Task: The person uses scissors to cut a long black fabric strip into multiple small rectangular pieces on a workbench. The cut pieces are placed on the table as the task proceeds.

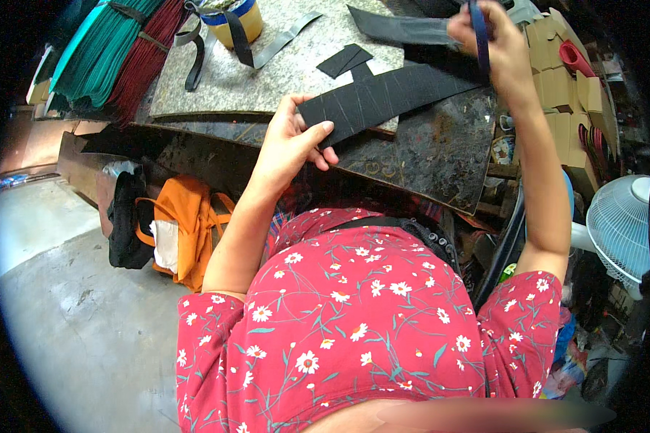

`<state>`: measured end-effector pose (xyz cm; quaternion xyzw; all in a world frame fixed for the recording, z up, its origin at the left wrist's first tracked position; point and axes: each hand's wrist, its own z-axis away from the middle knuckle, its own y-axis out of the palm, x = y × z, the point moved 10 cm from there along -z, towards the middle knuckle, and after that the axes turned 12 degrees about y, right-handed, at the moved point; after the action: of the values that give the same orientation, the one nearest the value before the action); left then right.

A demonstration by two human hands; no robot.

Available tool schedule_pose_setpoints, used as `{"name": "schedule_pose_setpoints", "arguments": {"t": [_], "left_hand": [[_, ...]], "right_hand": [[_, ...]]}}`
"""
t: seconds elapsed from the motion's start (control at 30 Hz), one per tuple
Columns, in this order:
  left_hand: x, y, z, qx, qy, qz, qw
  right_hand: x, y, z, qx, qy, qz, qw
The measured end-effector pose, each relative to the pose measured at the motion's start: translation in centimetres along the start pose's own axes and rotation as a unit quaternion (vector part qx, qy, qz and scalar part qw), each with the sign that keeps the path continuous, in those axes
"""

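My left hand (301, 137) grips the near left end of a wide black strip (383, 97) with its thumb on top. Thin pale lines run across this flat, slightly curved piece. Its other end narrows toward my right hand (500, 54), which is raised at the upper right and a little blurred. The fingers there are closed round a narrow dark blue object (479, 36); its kind is not clear. Behind the strip, a dark, shiny band (401, 29) reaches to these fingers. Small black offcuts (344, 60) lie on the speckled grey board (282, 83).
A yellow and blue tub (240, 25) with grey ribbon stands at the back. Bundled teal sheets (101, 54) and dark red sheets (148, 61) lie at the far left. An orange bag (184, 227) is below the table (440, 162). Cardboard boxes (556, 79) and a fan (621, 227) stand right.
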<state>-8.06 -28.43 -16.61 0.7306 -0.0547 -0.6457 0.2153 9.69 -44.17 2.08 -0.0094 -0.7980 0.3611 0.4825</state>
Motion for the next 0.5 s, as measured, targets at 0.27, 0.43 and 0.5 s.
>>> {"name": "schedule_pose_setpoints", "arguments": {"t": [0.27, 0.43, 0.5], "left_hand": [[0.0, 0.4, -0.6, -0.014, -0.035, 0.057, 0.998], [0.0, 1.5, -0.9, -0.01, -0.069, 0.152, 0.986], [0.0, 1.7, -0.8, -0.013, -0.069, 0.143, 0.987]], "right_hand": [[-4.8, 7.0, 17.1, 0.363, 0.354, -0.168, 0.845], [-5.9, 6.5, 21.2, 0.432, 0.434, -0.159, 0.774], [-5.7, 6.8, 21.8, 0.448, 0.446, -0.161, 0.758]]}}
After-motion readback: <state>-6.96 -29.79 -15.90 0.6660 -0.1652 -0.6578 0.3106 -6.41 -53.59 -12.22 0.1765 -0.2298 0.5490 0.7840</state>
